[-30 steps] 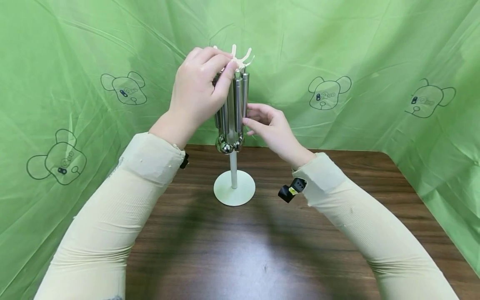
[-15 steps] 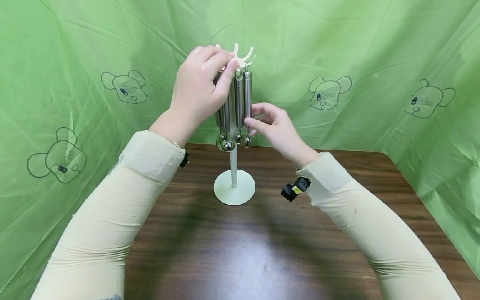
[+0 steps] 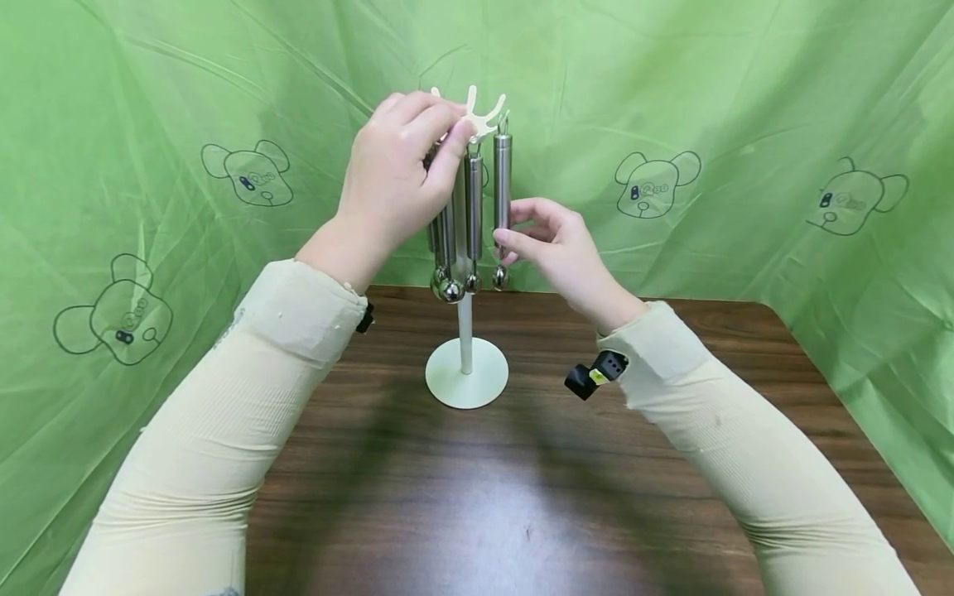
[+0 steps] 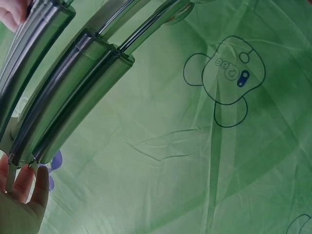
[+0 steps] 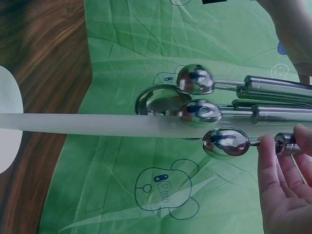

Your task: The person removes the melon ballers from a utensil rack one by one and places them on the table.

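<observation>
Steel scoop (image 3: 502, 203), outermost of those hanging from the white stand (image 3: 466, 364): right hand (image 3: 555, 248) pinches its lower handle. Left hand (image 3: 395, 178) grips the stand's hook top. No readable writing. Right wrist view alone shows the scoop bowls (image 5: 195, 80) plainly.

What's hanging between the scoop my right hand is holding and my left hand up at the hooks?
Another steel scoop hangs between the held scoop and the left hand, in front of the stand's pole. The head view shows it.
</observation>
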Demonstrator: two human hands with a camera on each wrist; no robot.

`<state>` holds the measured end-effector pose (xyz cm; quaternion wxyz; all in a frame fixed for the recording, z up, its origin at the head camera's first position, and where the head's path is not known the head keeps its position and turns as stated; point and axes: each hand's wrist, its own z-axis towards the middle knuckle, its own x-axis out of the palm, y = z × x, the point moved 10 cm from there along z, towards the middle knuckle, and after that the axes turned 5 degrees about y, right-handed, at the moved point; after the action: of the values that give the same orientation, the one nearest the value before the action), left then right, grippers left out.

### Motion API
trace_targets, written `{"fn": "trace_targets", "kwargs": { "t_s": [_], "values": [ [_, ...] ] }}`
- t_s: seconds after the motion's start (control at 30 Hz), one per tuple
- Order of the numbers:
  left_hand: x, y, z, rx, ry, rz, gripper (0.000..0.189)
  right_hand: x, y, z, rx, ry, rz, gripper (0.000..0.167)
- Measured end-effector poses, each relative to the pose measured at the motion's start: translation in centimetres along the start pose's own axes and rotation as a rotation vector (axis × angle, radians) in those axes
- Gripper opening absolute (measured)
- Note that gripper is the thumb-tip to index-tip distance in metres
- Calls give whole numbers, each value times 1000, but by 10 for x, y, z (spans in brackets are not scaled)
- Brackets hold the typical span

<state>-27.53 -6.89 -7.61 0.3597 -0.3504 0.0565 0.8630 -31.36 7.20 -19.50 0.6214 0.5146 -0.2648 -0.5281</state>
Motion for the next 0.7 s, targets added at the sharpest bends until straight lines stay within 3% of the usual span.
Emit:
{"fn": "trace_targets", "kwargs": {
  "t_s": [0.33, 0.7],
  "values": [
    [1, 0, -1, 1, 2, -7, 33, -7, 7, -4, -22, -24, 9, 26],
    [2, -2, 0, 4, -3, -13, 33, -16, 23, -12, -78, -5, 134, 21]
  ]
}}
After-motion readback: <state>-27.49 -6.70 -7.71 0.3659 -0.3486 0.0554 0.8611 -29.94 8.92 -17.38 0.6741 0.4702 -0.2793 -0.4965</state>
